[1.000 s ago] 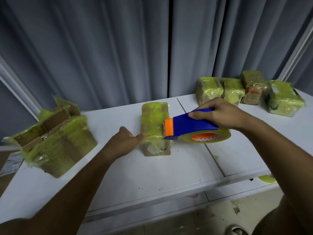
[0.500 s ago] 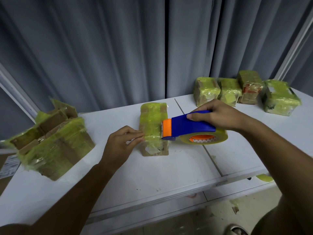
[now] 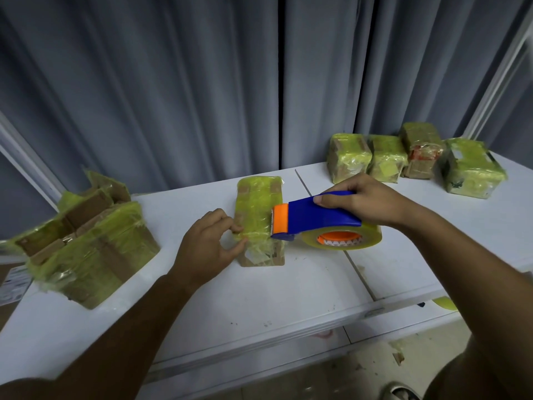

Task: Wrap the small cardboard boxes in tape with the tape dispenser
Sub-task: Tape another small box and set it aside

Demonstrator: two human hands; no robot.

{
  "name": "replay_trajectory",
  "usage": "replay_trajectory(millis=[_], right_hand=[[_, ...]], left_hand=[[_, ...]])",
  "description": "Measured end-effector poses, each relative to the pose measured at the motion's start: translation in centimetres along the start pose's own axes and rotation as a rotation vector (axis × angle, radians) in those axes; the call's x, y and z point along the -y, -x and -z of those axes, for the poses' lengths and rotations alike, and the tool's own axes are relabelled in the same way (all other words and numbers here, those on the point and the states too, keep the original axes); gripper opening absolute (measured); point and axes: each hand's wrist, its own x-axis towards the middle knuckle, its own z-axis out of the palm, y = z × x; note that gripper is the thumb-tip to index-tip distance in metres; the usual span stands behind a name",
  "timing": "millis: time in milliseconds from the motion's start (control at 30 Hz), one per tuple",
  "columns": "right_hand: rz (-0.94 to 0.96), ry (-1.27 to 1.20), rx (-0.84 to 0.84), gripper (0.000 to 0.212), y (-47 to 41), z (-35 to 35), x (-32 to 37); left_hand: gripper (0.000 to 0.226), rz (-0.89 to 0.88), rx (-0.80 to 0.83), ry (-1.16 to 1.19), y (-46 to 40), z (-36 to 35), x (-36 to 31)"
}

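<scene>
A small cardboard box [image 3: 256, 209], partly covered in yellowish tape, lies flat in the middle of the white table [image 3: 259, 295]. My right hand [image 3: 363, 203] grips the blue and orange tape dispenser [image 3: 314, 217] by its handle; the orange front end touches the box's right edge. The tape roll [image 3: 343, 241] hangs under it. My left hand [image 3: 204, 246] is at the box's left edge, fingers curled, thumb and forefinger pinching the tape or the edge there.
Several taped boxes [image 3: 415, 160] stand in a row at the back right. A large open carton [image 3: 86, 241] wrapped in tape sits at the left edge. Grey curtains hang behind the table. Scraps lie on the floor below the front edge.
My left hand has slid nearer along the box's left side and its fingers have curled into a pinch. The dispenser has stayed at the box's right edge.
</scene>
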Motion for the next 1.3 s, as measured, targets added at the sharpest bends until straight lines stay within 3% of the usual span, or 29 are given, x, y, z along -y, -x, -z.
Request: replay_trajectory(millis=[100,400,667,833,1133,1300], right_hand=[[-0.005,-0.005,0.008,0.027,0.1,0.1,-0.1],[-0.012,-0.015,0.029,0.031,0.0,0.0,-0.6],[0.005,-0.04,0.116,0.033,0.9,0.4,-1.2],[-0.002,0.001,0.17,0.048,1.2,1.1,-1.1],[-0.114,0.079,0.1,0.047,2.1,3.3,-1.8],[-0.001,0.288,-0.038,0.028,1.4,0.3,-0.9]], left_hand=[[0.049,-0.015,0.018,-0.078,-0.8,0.3,-0.9],[0.043,-0.016,0.105,0.117,-1.4,-1.3,-2.7],[0.041,-0.023,0.129,0.078,-1.4,-1.5,-1.9],[0.038,-0.023,0.111,0.096,-1.2,-1.5,-1.8],[0.032,-0.053,0.067,0.027,-1.4,-1.5,-2.5],[0.035,-0.08,0.164,-0.181,-1.0,-2.0,-3.3]])
